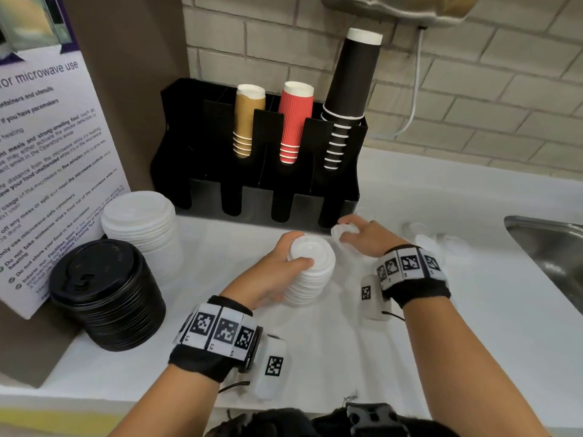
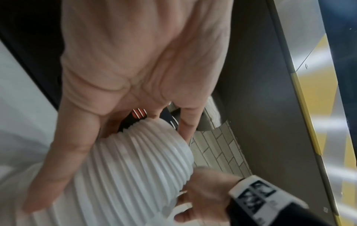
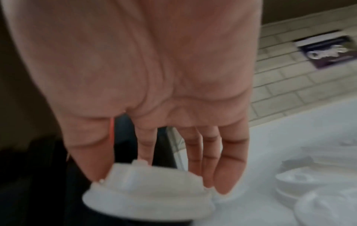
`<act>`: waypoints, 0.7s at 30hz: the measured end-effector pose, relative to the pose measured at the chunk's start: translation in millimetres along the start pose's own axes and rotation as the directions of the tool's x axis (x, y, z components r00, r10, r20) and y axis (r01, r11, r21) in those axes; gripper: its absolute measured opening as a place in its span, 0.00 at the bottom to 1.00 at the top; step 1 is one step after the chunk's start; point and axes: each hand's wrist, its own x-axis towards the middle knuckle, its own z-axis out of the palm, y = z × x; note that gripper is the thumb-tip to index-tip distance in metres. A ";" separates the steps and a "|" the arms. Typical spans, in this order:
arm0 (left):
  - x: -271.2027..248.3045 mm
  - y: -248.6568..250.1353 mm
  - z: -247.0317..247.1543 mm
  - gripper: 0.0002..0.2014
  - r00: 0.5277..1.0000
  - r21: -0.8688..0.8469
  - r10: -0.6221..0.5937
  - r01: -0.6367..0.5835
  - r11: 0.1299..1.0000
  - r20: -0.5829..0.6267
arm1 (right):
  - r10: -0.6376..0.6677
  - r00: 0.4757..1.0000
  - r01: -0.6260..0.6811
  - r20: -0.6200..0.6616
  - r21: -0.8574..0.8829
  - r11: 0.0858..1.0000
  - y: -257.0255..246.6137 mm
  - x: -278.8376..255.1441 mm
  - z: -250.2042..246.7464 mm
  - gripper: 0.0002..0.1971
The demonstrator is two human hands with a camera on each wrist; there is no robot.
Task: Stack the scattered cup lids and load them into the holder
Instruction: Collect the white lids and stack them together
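Note:
My left hand (image 1: 280, 272) grips a stack of small white lids (image 1: 307, 269) standing on the white counter (image 1: 473, 326), thumb and fingers around its sides; the left wrist view shows the ribbed stack of lids (image 2: 135, 165) under my left hand (image 2: 123, 107). My right hand (image 1: 362, 234) pinches a single white lid (image 1: 342, 231) just right of the stack, in front of the black holder (image 1: 252, 184). In the right wrist view the single lid (image 3: 146, 191) hangs from the fingertips (image 3: 224, 180) of my right hand (image 3: 154, 172). Several loose white lids (image 1: 426, 241) lie to the right.
The holder's back slots carry tan cups (image 1: 246, 121), red cups (image 1: 293, 124) and black cups (image 1: 347, 99). A tall pile of large white lids (image 1: 142, 228) and a pile of black lids (image 1: 107, 294) stand at the left by a microwave notice. A steel sink (image 1: 555, 253) is at the right.

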 end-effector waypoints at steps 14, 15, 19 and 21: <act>24.1 15.8 38.5 0.32 0.988 0.032 0.137 -0.140 0.990 0.074 | -0.154 0.879 0.412 -0.451 0.557 0.721 25.2 -56.2 31.1 0.11; 23.8 15.0 39.3 0.32 0.986 0.037 0.157 -0.159 0.987 0.056 | -0.160 0.877 0.411 -0.452 0.538 0.736 25.3 -56.9 34.5 0.12; 22.3 10.1 39.7 0.31 0.983 0.018 0.182 -0.182 0.983 -0.004 | -0.183 0.857 0.444 -0.481 0.509 0.738 22.5 -56.3 40.4 0.14; 21.1 8.4 39.6 0.32 0.982 -0.003 0.189 -0.189 0.982 -0.011 | -0.214 0.846 0.464 -0.489 0.476 0.747 20.6 -56.0 39.9 0.15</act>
